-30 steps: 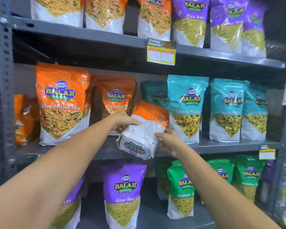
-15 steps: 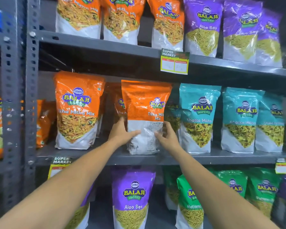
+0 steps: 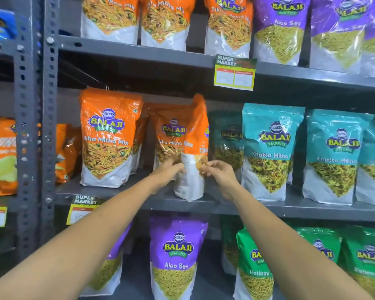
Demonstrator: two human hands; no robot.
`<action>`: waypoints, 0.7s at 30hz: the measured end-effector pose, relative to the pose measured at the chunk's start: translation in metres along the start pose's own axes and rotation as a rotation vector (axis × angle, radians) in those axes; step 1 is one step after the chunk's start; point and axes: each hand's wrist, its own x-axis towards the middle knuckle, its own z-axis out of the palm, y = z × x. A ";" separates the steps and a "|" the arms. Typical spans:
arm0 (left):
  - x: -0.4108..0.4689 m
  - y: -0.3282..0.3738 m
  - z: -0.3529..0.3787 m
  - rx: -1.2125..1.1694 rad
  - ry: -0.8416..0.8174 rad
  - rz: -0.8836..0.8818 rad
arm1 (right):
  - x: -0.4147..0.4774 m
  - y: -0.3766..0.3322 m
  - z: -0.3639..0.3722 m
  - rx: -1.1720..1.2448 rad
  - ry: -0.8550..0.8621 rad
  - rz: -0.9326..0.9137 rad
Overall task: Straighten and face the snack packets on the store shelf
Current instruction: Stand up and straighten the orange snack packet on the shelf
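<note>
My two forearms run up from the bottom corners of the frame and meet at centre. My left hand (image 3: 168, 173) pinches the left edge of an orange packet (image 3: 193, 152) at about its middle height, fingers curled onto it; my right hand (image 3: 220, 174) touches its right edge with fingers bent but loosely spread, so I cannot tell whether that grip is truly closed on it.

The packet stands upright on the middle shelf (image 3: 268, 207), its base close to the front lip, long axis vertical. It is turned edge-on to me: the narrow side faces out, the printed front angled off to the right.

Just behind it, touching or nearly so, stands a second orange pack (image 3: 171, 135) facing forward. To the left a front-facing Tikha Mitha Mix pack (image 3: 108, 139) stands with bare shelf between. To the right, the teal Khatta Mitha pack (image 3: 271, 152) stands near, with a darker teal one (image 3: 227, 139) set back in the gap.
</note>
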 end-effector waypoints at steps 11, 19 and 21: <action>0.005 -0.012 -0.036 -0.076 -0.080 -0.108 | 0.011 0.006 -0.003 0.038 -0.097 0.147; 0.024 0.032 -0.050 -0.348 0.421 0.071 | 0.007 0.016 0.026 0.109 -0.157 0.058; 0.033 0.050 -0.056 -0.342 0.599 0.118 | 0.007 0.015 0.032 0.064 -0.166 0.036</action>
